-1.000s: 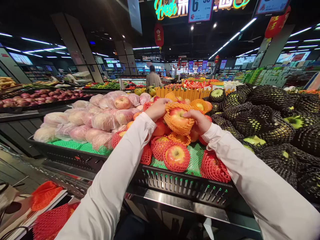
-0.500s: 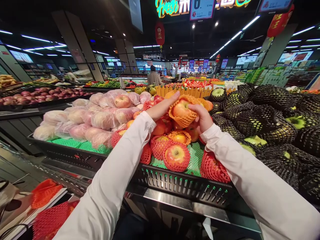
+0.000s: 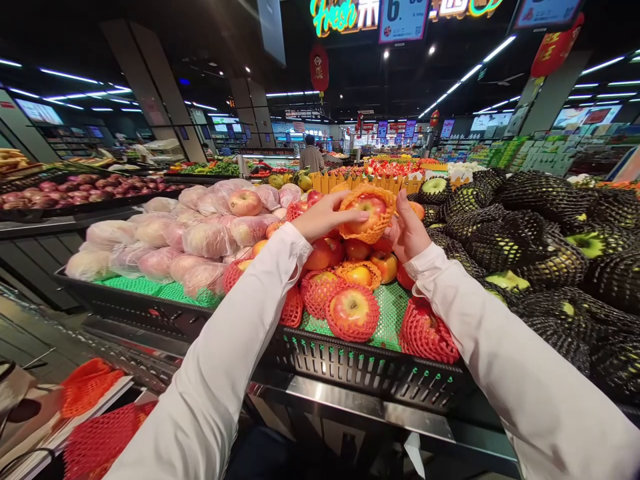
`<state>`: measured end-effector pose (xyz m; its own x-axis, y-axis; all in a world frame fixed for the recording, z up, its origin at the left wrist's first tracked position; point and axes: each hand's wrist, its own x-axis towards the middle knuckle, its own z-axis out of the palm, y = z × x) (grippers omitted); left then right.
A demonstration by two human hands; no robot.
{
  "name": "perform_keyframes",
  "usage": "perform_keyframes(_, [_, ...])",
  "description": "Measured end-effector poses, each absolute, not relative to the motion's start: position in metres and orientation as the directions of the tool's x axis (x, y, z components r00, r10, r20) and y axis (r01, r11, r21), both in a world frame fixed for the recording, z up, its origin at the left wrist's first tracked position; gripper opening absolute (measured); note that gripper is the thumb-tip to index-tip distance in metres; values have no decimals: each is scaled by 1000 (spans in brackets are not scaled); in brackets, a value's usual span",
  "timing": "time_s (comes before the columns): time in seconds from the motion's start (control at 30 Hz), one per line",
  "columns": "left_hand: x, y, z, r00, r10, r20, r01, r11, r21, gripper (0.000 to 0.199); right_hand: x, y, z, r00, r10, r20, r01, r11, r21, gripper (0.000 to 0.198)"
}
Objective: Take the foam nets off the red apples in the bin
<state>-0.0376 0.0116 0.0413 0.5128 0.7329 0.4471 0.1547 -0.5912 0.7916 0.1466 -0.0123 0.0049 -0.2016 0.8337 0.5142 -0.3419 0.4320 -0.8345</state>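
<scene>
My left hand (image 3: 325, 217) is closed round an apple (image 3: 369, 212) in an orange foam net, its thumb lying across the front of the fruit. Just to the right, my right hand (image 3: 409, 230) is open, thumb raised off the apple; its fingertips reach close behind the net, and whether they touch it I cannot tell. Below both hands, apples in red foam nets (image 3: 353, 312) and a smaller one in an orange net (image 3: 359, 273) lie on green mesh in a black crate (image 3: 360, 370). Some apples at the back are bare.
Clear-wrapped fruit (image 3: 210, 239) is heaped on the left. Black-netted green fruit (image 3: 540, 240) is piled on the right. Loose red and orange netting (image 3: 100, 433) lies at lower left. A person (image 3: 311, 157) stands far back, beyond an orange fence (image 3: 360, 183).
The apple has turned in the hands. My left thumb has come down onto it, while my right thumb has lifted off and the right hand has moved slightly away.
</scene>
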Motion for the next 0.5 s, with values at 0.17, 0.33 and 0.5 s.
perform_keyframes(0.17, [-37, 13, 41, 485, 735, 474, 100, -585, 805, 66, 150, -5, 7, -128, 865, 485, -404, 401, -822, 72])
perform_keyframes(0.33, [-37, 13, 41, 503, 725, 470, 116, -596, 795, 66, 160, 6, 7, -44, 851, 523, -426, 458, -780, 62])
perform_keyframes(0.5, [-38, 10, 42, 549, 722, 422, 118, -566, 816, 63, 162, 21, -1, -74, 928, 364, -328, 322, -888, 61])
